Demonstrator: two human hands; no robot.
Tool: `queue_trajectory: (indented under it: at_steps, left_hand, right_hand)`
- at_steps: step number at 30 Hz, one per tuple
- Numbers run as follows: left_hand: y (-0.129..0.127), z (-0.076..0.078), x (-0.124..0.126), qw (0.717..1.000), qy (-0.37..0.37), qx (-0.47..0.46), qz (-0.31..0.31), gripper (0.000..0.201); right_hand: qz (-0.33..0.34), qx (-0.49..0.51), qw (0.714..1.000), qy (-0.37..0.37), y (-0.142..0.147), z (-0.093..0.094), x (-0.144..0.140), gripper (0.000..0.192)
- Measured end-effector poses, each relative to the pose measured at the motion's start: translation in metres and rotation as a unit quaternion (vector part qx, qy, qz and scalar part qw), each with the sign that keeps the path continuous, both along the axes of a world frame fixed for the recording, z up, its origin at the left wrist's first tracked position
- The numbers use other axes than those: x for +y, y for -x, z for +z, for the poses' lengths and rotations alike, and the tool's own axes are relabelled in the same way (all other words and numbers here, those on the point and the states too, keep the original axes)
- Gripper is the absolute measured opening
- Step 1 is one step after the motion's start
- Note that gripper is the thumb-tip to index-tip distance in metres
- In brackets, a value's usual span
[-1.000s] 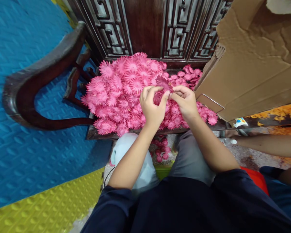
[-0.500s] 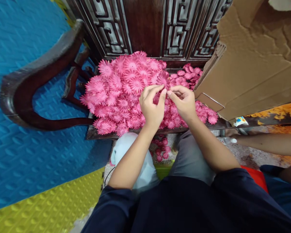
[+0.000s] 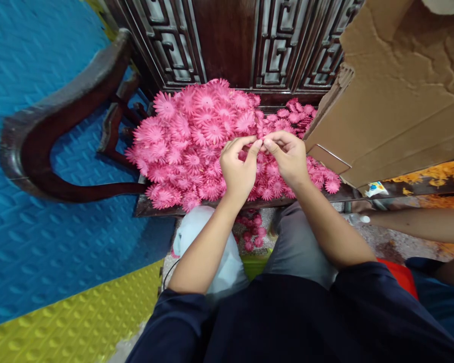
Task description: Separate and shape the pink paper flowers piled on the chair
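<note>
My left hand and my right hand meet fingertip to fingertip above the front of a big heap of pink artificial flowers. Both are closed in a pinch. Between the fingertips a single pink artificial flower shows nearly edge-on, its petals pointing away from me. Its underside, where the fingers press, is mostly hidden. Flatter pink flower pieces lie behind my right hand, and more flowers spread beneath both wrists.
The heap lies on a dark wooden bench with a curved armrest at left. Brown cardboard stands at right. Pink flowers lie on the floor between my knees. Another person's leg and a plastic bottle are at right.
The held flower has turned from showing its spread petals to nearly edge-on. Both hands have shifted very slightly toward me and to the right, still pinched together.
</note>
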State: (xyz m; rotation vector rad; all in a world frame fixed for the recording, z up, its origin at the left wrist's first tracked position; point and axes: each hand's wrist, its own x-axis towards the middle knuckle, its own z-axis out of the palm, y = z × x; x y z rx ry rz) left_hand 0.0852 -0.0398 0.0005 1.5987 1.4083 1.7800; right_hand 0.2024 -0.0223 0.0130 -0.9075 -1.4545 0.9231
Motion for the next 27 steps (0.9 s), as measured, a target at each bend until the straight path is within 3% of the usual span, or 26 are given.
queue_trajectory:
  at_steps: [6, 14, 22, 27]
  left_hand:
    - [0.002, 0.002, 0.000, 1.000, 0.015, -0.024, -0.005, 0.009]
    - [0.002, 0.001, 0.008, 0.968, 0.093, -0.202, -0.116, 0.003]
    - [0.003, 0.004, 0.008, 0.963, 0.113, -0.212, -0.125, 0.008]
    - [0.000, 0.000, 0.006, 0.985, 0.029, -0.145, -0.088, 0.021]
  right_hand:
    - [0.002, -0.013, 1.000, 0.013, 0.002, 0.000, -0.001, 0.027]
    - [0.018, 0.037, 0.997, 0.065, 0.004, -0.002, 0.000, 0.031]
    - [0.023, 0.093, 0.990, 0.105, -0.001, -0.006, 0.006, 0.033]
    - [0.038, 0.113, 0.981, 0.151, -0.002, -0.013, 0.010, 0.039]
